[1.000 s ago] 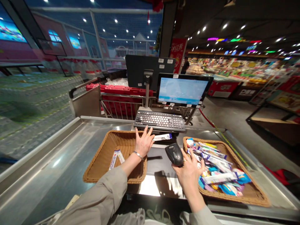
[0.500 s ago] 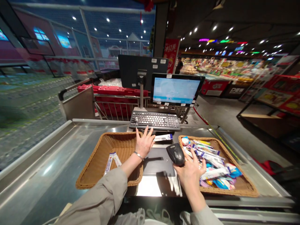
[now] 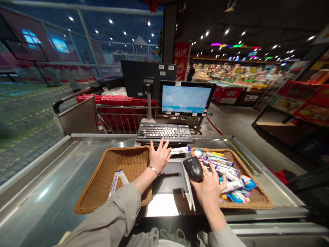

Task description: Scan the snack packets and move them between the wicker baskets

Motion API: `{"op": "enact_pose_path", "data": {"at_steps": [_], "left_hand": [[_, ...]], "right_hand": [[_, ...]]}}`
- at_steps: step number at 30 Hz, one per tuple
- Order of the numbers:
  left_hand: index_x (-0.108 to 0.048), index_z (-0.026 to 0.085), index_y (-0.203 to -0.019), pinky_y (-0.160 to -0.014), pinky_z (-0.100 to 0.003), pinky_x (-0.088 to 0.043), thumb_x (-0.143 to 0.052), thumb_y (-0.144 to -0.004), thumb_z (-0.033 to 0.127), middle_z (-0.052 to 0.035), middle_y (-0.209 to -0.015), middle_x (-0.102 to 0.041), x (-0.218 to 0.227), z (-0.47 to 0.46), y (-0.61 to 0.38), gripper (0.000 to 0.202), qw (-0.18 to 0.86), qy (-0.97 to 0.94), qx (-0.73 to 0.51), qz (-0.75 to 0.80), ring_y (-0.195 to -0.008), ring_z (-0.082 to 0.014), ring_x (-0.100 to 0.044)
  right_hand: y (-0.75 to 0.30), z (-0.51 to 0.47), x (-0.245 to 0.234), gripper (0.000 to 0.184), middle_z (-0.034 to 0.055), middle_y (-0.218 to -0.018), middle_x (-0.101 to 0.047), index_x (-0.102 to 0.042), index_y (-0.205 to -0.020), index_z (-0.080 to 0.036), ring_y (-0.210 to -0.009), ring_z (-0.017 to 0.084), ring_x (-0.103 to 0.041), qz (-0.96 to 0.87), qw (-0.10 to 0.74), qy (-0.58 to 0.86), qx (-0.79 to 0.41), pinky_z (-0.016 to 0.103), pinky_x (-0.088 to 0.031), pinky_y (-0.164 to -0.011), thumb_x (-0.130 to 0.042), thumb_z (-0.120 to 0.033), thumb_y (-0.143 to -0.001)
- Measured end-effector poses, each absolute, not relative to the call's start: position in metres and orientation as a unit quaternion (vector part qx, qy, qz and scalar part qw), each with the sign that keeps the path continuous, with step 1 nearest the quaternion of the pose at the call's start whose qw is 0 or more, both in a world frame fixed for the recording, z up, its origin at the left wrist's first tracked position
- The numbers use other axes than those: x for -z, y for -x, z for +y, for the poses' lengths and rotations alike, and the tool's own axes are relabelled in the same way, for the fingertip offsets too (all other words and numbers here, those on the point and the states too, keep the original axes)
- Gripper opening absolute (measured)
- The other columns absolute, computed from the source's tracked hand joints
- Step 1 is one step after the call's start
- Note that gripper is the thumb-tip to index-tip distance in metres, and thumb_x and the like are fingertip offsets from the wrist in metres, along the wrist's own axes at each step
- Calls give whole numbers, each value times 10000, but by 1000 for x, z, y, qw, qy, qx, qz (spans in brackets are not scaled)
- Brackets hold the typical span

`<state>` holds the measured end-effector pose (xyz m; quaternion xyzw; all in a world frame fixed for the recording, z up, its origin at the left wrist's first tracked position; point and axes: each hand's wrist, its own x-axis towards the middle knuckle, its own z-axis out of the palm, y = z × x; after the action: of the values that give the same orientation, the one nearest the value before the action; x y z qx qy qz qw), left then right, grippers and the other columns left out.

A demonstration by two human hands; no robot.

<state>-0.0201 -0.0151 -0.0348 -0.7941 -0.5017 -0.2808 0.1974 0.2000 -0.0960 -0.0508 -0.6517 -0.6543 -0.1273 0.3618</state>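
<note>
My right hand (image 3: 209, 187) grips a black handheld scanner (image 3: 193, 168) over the counter's dark scan plate (image 3: 171, 177). My left hand (image 3: 159, 156) hovers just in front of the grey keyboard (image 3: 164, 132), fingers spread, with a white-and-blue packet (image 3: 180, 150) at its fingertips; whether it pinches the packet I cannot tell. Left of that hand sits a wicker basket (image 3: 102, 173) holding two white packets (image 3: 115, 177). The wicker basket (image 3: 257, 199) to the right is filled with several colourful packets (image 3: 226, 171).
A lit touchscreen (image 3: 185, 99) stands behind the keyboard, with a dark second display (image 3: 140, 77) to its left. The steel counter (image 3: 51, 178) slopes away on the left. Red shopping carts (image 3: 120, 101) stand behind it. An aisle (image 3: 244, 127) and shelves lie to the right.
The view has drifted to the right, so everything sits further left in the picture. Both hands keep almost the same pose, the left still by the packet, the right still on the scanner.
</note>
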Motion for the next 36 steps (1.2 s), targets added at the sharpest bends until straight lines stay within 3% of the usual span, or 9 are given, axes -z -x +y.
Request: {"op": "enact_pose_path", "data": {"at_steps": [10,16,36], "left_hand": [[-671,219,-1141,-1129,-807,6,-597,-940,275,-111,-1491,-506,29,-8,0,222,204,801,286,-484,-1448,-367,-364],[-670,212,-1137,-1129,-805,17,-624,-922,269,-118,-1492,-505,31,-2,-12,227,207,807,289,-472,-1455,-365,-352],[-674,239,-1085,-1143,-794,8,-549,-955,295,-99,-1510,-492,40,17,-80,189,168,848,268,-425,-1483,-328,-310]], "right_hand": [[-218,-91,59,366,61,-1176,-717,-719,-1067,-279,-1318,324,-448,-627,355,684,118,602,-109,-1114,-527,-462,-814],[-226,-87,62,383,85,-1080,-746,-742,-946,-255,-1273,351,-482,-618,382,672,144,617,-121,-1089,-505,-530,-826],[-274,-103,63,478,97,-1085,-742,-720,-937,-235,-1258,327,-505,-539,388,733,150,585,-115,-1094,-456,-627,-864]]}}
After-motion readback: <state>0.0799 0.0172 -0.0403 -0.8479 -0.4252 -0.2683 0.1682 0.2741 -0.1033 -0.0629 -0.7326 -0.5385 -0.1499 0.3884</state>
